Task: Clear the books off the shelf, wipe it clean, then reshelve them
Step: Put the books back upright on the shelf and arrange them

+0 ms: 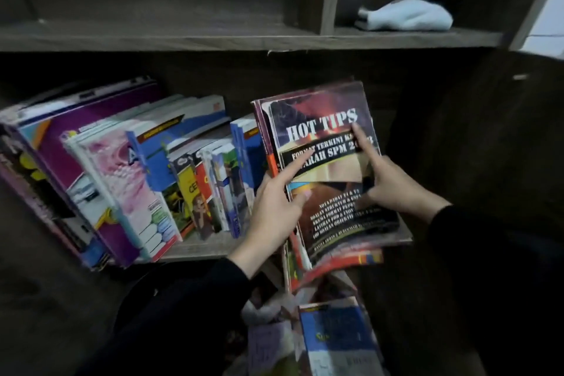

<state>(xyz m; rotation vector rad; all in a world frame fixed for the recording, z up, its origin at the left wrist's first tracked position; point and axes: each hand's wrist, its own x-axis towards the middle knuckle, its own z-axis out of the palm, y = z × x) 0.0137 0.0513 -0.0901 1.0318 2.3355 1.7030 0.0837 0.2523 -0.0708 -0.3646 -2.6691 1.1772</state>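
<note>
1. Wooden boards are forming the lower shelf [198,249], where a row of books [137,168] is standing tilted.
2. At the row's right end, the dark HOT TIPS book [323,119] is fronting a few thin books, with its cover facing the camera.
3. The left hand [274,210] is gripping the book's left edge, with thumb and forefinger lying on the cover.
4. The right hand [390,186] is holding the right edge, its forefinger stretching up the cover and its other fingers curling.
5. A white cloth [406,17] is lying crumpled in the upper shelf's [213,38] right compartment.
6. A blue book [335,336] is lying below the lower shelf.
</note>
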